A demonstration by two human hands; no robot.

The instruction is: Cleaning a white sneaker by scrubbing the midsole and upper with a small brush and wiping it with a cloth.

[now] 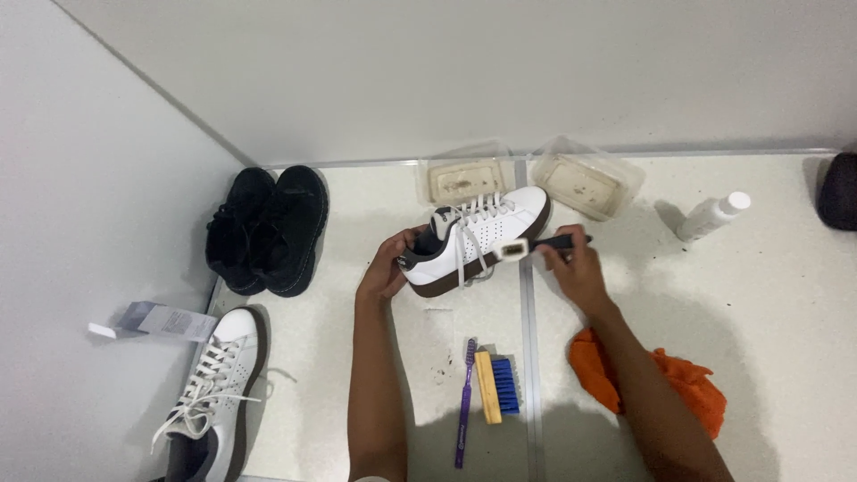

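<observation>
At frame centre, the sneaker point(478, 239) is gripped at its heel by the left hand point(386, 268), while a brush point(536, 245) is clasped in the right hand point(576, 268) against its side.

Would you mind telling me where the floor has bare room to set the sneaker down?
Bare floor lies right of the orange cloth, below the white bottle, and between the black shoes and left hand. It is crowded around the purple toothbrush and blue brush.
</observation>
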